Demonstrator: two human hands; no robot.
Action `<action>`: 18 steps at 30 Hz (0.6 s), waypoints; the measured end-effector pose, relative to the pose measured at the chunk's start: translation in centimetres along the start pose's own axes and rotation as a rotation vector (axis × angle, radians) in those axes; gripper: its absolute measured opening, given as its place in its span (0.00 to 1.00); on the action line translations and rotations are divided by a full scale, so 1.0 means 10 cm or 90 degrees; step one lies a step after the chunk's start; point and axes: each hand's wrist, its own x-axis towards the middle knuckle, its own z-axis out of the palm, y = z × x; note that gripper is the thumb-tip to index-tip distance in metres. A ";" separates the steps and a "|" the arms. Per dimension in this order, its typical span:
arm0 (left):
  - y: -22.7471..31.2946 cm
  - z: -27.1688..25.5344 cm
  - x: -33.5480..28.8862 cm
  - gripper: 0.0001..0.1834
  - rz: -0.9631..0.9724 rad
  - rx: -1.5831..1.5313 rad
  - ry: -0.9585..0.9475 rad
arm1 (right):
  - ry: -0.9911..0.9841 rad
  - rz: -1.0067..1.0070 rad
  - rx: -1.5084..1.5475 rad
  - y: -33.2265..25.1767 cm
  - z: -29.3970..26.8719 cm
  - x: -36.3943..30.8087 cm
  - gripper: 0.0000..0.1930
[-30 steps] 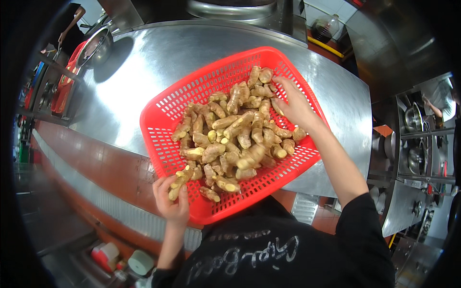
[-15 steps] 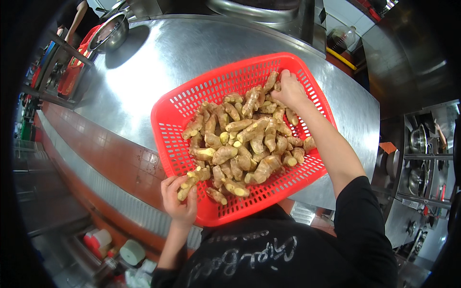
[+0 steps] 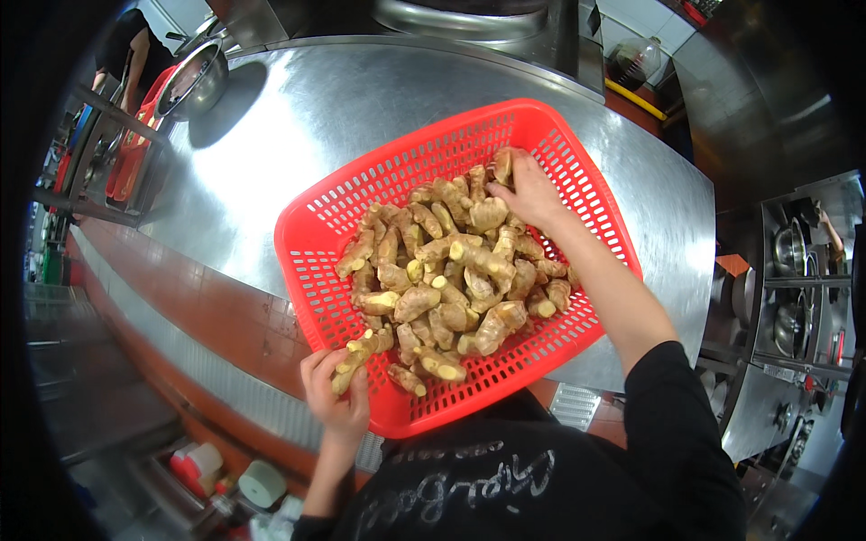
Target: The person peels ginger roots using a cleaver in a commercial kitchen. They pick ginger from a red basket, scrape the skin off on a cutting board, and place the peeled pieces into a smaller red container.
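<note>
A red slotted plastic basket (image 3: 311, 221) holds a heap of knobbly tan ginger roots (image 3: 442, 270), several with pale yellow cut ends. At the basket's near left corner, my left hand (image 3: 336, 397) has its fingers and thumb closed round a branched ginger root (image 3: 352, 361) beside the rim. My right hand (image 3: 534, 191) reaches across to the far right part of the heap. Its fingers curl at a stubby ginger root (image 3: 502, 167), and the thumb lies over the pieces below. The fingertips are partly hidden.
The basket rests on a shiny steel table (image 3: 361, 90), overhanging its near edge. A steel bowl (image 3: 194, 83) stands at the far left, close to another person (image 3: 135, 54) in dark clothes. Steel shelves with pans (image 3: 789, 248) are on the right. Tiled floor (image 3: 216, 298) shows left.
My right hand has moved slightly left and nearer in the heap, and the ginger pieces around it have shifted. My left hand keeps its hold at the near left corner.
</note>
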 end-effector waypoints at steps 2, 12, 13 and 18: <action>0.00 -0.02 -0.03 0.16 -0.014 0.009 0.005 | -0.113 0.108 -0.062 -0.35 -0.27 0.08 0.37; 0.02 0.01 -0.01 0.16 -0.025 -0.001 0.005 | -0.176 0.170 0.391 -0.15 -0.06 0.07 0.32; 0.02 0.01 0.00 0.16 -0.018 0.004 0.009 | -0.290 0.232 0.399 -0.23 -0.24 0.11 0.30; 0.01 0.01 -0.02 0.16 -0.012 0.037 0.008 | -0.269 0.052 0.104 -0.84 -0.65 -0.29 0.29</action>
